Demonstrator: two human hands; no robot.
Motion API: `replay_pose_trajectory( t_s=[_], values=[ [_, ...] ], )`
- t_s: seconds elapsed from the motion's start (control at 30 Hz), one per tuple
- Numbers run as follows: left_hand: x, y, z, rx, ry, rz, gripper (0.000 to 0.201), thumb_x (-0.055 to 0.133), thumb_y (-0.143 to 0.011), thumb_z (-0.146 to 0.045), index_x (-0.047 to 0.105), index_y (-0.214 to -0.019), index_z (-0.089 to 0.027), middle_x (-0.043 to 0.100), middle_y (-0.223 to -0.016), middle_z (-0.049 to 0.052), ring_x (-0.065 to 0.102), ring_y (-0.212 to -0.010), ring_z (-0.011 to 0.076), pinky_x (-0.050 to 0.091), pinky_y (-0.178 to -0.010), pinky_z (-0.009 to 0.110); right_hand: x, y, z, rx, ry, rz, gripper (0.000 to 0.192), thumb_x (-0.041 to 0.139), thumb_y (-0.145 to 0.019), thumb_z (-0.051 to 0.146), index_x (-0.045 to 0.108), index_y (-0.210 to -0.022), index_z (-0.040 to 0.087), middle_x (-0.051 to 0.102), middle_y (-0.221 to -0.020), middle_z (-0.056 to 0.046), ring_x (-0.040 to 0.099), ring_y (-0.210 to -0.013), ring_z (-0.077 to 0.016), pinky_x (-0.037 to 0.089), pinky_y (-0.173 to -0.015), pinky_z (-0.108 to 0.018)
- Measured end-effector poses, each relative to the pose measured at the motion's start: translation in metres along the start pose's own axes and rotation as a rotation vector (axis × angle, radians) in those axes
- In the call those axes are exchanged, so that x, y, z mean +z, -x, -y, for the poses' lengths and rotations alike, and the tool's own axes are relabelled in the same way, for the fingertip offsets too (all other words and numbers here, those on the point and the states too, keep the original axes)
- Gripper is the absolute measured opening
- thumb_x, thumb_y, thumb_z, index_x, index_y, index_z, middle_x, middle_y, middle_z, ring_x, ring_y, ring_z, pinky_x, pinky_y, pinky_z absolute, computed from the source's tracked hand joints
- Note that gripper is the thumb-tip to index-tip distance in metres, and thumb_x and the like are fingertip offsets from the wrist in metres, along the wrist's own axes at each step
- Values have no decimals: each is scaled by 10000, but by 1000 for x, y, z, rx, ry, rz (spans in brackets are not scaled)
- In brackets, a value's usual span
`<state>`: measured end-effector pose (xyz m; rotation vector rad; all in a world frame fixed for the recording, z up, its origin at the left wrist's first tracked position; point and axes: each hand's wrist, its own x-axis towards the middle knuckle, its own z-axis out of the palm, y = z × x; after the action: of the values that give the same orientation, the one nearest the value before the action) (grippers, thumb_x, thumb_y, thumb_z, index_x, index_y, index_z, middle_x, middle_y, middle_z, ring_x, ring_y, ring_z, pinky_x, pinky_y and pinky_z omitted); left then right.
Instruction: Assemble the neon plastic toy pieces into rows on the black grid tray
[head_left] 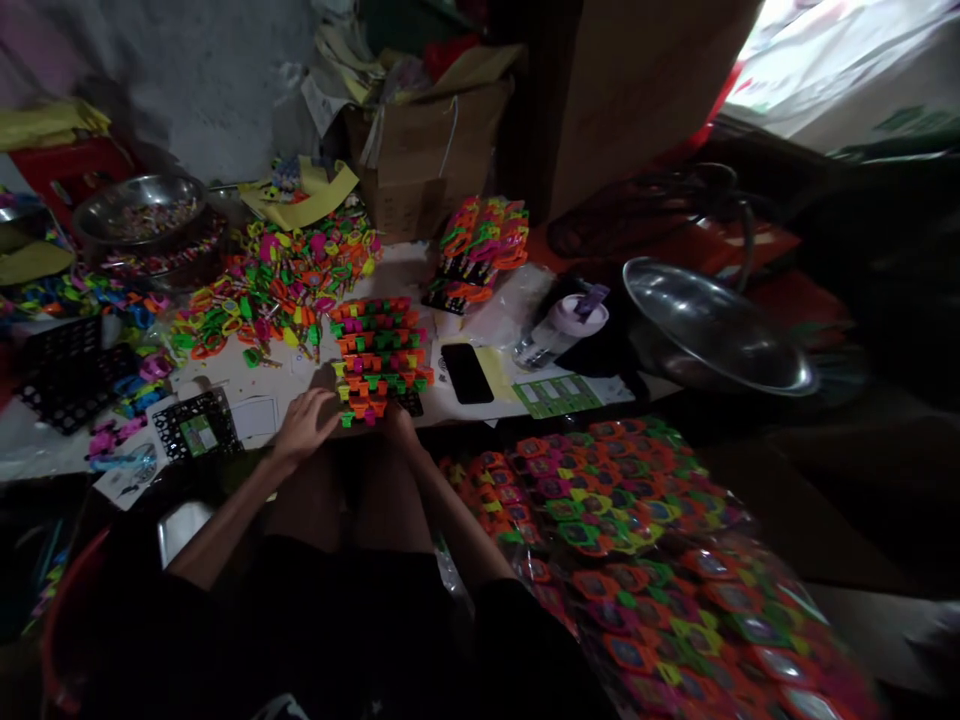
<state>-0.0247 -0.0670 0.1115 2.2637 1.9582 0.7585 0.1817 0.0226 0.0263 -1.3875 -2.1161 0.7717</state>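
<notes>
In front of me at the table edge lies a black card set with rows of bright plastic toy watches (382, 355) in orange, green, yellow and pink. My left hand (306, 425) is at the card's left side, its fingers bent against the edge of the rows. My right hand (401, 428) is closed at the lower right corner, where a bit of black card shows; its fingertips are hidden. Behind the card spreads a heap of loose coloured plastic pieces (281, 285). A black patterned card with a green label (199, 430) lies left of my left hand.
A phone (466, 373), a lidded bottle (562, 328) and a green printed sheet (556, 395) lie to the right. Beyond are a large metal bowl (716, 325) and a cardboard box (427, 150). Bagged toy watches (615, 480) fill the lower right. A metal bowl of small bits (139, 210) stands back left.
</notes>
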Motion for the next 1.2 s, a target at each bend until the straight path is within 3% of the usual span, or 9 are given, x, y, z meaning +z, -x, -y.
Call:
replay_pose_trajectory(
  t_s=[0.1,0.23,0.43,0.57,0.67,0.8,0.9,1.0,1.2],
  values=[
    [-1,-5,51,-165,-99,-41,315,455,-950,-278,525,-1228,-148,572,-1246,151,506,-1219,259,406,-1047,410,8,2,-6,31,-56,-27,306,527,-732,115,654,-1011,100,684,-1053,-148,627,-933,-182,512,-859,-285],
    [-5,-25,112,-295,-230,53,438,456,-878,-124,474,-1315,-102,479,-1388,211,481,-1241,334,410,-1004,470,13,3,-10,20,-162,-34,331,552,-720,144,644,-1036,109,675,-1056,-140,617,-963,-194,512,-885,-314],
    [-11,-59,130,-339,-371,216,391,434,-917,-188,522,-1295,-135,557,-1292,202,488,-1236,328,400,-994,458,1,29,-3,-42,-332,-164,329,508,-800,227,608,-1104,147,601,-1188,-138,577,-1080,-190,487,-962,-338],
    [-24,-51,107,-259,-396,166,354,401,-939,-184,572,-1248,-155,558,-1282,171,578,-1104,283,454,-948,403,-13,66,1,54,-386,-252,323,442,-886,353,617,-1072,155,611,-1149,-129,603,-1012,-178,497,-915,-310],
    [-40,-29,67,-139,-388,48,415,365,-945,-144,556,-1306,-221,557,-1306,111,619,-997,235,494,-880,352,-24,87,9,171,-437,-194,391,437,-901,461,647,-1006,147,673,-984,-96,622,-915,-182,499,-861,-288],
    [-53,3,-4,269,-250,57,446,342,-974,-149,526,-1355,-288,579,-1300,57,628,-1016,174,497,-902,282,-38,93,36,137,-663,35,503,454,-885,580,676,-1010,146,688,-894,-61,617,-871,-167,492,-803,-250],
    [-48,21,-45,631,-138,17,387,380,-984,-156,541,-1324,-244,634,-1247,52,606,-1086,164,474,-943,267,-45,90,57,90,-898,264,562,518,-837,646,688,-1072,166,689,-911,-44,608,-895,-154,483,-825,-243],
    [-37,32,-63,760,-35,-45,328,441,-967,-140,548,-1275,-173,648,-1253,95,611,-1095,159,457,-981,303,-49,93,63,119,-1110,406,577,608,-768,668,710,-1039,170,689,-944,-41,598,-934,-151,473,-843,-240],
    [-24,38,-67,738,68,4,437,444,-922,-123,453,-1358,-154,644,-1266,125,595,-1159,192,477,-977,375,-52,112,55,224,-1262,518,484,745,-699,555,709,-956,147,654,-807,-17,572,-737,-101,464,-720,-218]
  ],
)
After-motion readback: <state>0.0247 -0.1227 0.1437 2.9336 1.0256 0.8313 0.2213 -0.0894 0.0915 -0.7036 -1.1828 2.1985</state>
